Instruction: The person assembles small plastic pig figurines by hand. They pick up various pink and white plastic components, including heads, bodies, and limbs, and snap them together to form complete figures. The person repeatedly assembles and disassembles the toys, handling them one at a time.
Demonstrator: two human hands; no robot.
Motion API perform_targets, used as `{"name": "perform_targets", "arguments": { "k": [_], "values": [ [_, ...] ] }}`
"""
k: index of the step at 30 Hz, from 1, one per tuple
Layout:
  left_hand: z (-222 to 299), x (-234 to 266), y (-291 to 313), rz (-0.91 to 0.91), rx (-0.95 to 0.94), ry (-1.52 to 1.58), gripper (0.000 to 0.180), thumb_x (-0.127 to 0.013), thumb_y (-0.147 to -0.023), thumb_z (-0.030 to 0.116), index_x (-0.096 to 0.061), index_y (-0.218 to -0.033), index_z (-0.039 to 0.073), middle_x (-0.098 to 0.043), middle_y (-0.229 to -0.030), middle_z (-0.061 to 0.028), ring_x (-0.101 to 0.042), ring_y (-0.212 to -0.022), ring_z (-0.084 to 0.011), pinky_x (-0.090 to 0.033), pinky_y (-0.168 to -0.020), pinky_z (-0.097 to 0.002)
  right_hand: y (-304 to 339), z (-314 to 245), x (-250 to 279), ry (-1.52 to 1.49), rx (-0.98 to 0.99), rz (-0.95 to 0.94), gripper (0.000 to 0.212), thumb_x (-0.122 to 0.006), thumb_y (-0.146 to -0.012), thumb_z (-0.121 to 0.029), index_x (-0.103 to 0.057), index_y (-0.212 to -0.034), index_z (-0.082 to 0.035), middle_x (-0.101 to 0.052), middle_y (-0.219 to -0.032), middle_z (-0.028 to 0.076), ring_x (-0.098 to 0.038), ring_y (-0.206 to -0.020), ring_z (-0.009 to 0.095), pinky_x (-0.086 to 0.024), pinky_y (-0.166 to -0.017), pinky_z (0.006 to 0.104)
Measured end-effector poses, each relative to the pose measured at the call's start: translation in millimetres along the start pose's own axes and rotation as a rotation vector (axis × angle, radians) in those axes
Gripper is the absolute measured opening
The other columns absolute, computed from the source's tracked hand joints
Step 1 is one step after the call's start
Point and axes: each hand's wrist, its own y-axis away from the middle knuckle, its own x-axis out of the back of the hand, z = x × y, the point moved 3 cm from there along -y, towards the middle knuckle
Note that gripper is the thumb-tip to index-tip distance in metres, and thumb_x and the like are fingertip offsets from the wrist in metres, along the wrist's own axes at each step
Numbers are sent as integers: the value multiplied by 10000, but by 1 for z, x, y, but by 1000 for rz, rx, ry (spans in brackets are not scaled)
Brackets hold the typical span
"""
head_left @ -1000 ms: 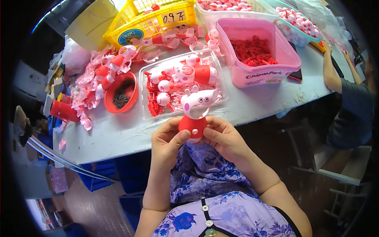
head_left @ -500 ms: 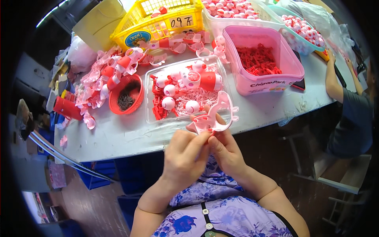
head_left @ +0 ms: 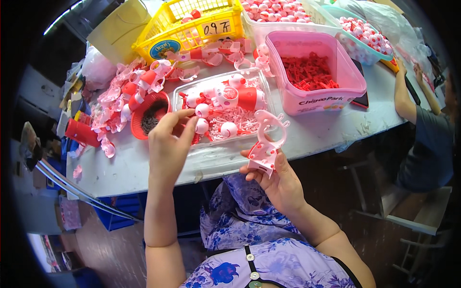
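In my right hand (head_left: pixel 281 189) is a pink plastic toy shell (head_left: pixel 265 156), its inner side facing up, with a ring-shaped upper part and small red pieces set in its lower part. My left hand (head_left: pixel 169 144) reaches over the left edge of a clear plastic tray (head_left: pixel 225 139), its thumb and forefinger apart beside the red parts and balls there. In the tray lie white-and-red balls (head_left: pixel 229 129), thin pink pieces (head_left: pixel 242 117) and an assembled pig-shaped toy (head_left: pixel 235 97). What the left fingertips touch is partly hidden.
A red basket (head_left: pixel 139 126) of small dark screw-like pieces stands left of the tray, beside heaped pink shells (head_left: pixel 113 103). Right is a pink tub (head_left: pixel 319 98) of red parts; behind are a yellow basket (head_left: pixel 192 33) and ball-filled bins (head_left: pixel 283 29). Another person's arm (head_left: pixel 404 98) rests far right.
My left hand has left the pink shell and moved left and forward to the tray. My right hand still holds the shell, now lower and turned more upright.
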Motion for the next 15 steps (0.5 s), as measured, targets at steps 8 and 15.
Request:
{"name": "perform_targets", "arguments": {
  "k": [8, 15],
  "values": [
    [-7, -25, -21, -340, -249, -173, 143, -664, -801, 60, -677, -934, 11, -649, -838, -81, -607, -709, -152, -476, -641, -267, 2, 0, 2, 10, -36, 31, 557, -273, -1007, -430, -201, -1450, -100, -507, -1247, 199, -598, -990, 211, -470, -857, 310],
    [-6, -45, -30, -438, -387, -284, 127, -668, -764, 76, -670, -880, 25, -608, -861, -102, -563, -897, -268, -448, -811, -371, 1, 1, 5, 25, -42, 18, 535, -275, -1010, -417, -225, -1436, -96, -499, -1260, 202, -595, -1007, 213, -471, -865, 317]
  ]
}}
